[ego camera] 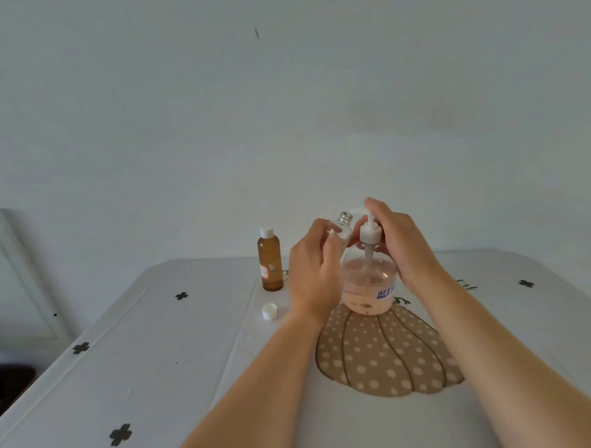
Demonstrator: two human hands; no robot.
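- Head view: small bottle [343, 226], clear, cylindrical, open threaded neck; long axis tilted, neck pointing up-right toward the pump spout.
- Left hand [315, 267] fingers curled round its body, holding it above the table [158, 368], just left of the pump bottle [369, 288].
- Right hand [401, 245] fingers curled over the white pump top.
- Pump bottle upright, round clear plastic, pink liquid.
- Amber bottle [271, 262] upright at left; loose cap [270, 311], white, near it.
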